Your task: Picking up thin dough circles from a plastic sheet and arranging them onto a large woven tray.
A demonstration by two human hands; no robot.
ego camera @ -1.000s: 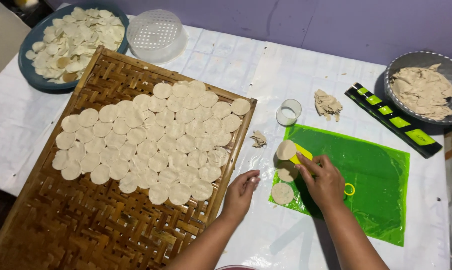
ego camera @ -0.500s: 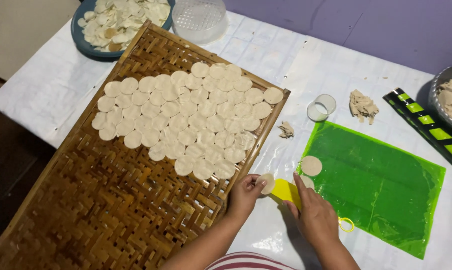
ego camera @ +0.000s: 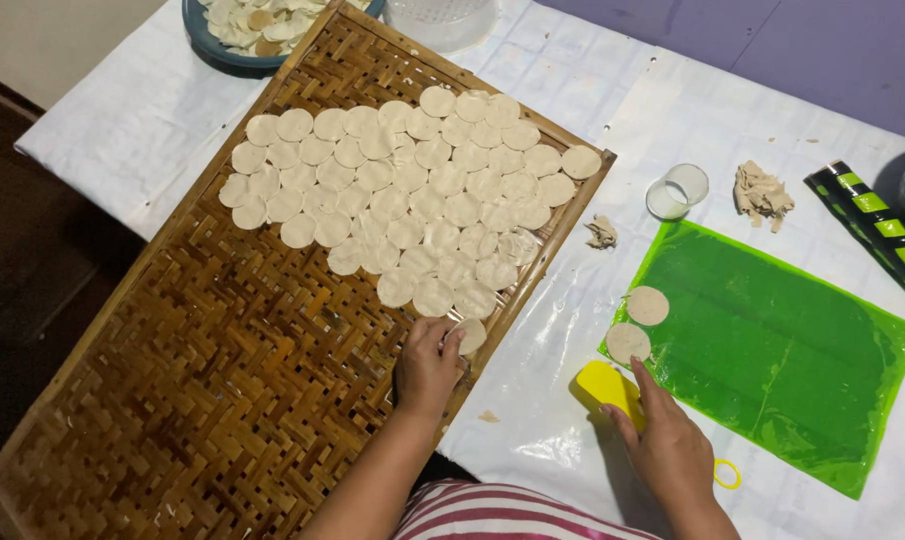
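My left hand (ego camera: 428, 366) rests on the woven bamboo tray (ego camera: 223, 390) and pinches a pale round dough disc (ego camera: 470, 335) at the near edge of the rows of dough discs (ego camera: 413, 190) laid out there. My right hand (ego camera: 668, 448) lies on the white table cover with its fingertips on a yellow scraper (ego camera: 609, 386). Just beyond the scraper, two more cut discs (ego camera: 638, 322) sit on the left edge of the green plastic sheet (ego camera: 773, 340).
A small round cutter ring (ego camera: 677, 190) and dough scraps (ego camera: 763, 192) lie behind the green sheet; another scrap (ego camera: 602, 233) is by the tray. A blue bowl of discs (ego camera: 243, 25), a clear container (ego camera: 443, 18) and a black-and-green strip (ego camera: 878, 235) stand at the far side.
My left hand carried a disc from beside the yellow scraper onto the tray's near right edge. The view shifted left and down, and my right hand stayed on the scraper.
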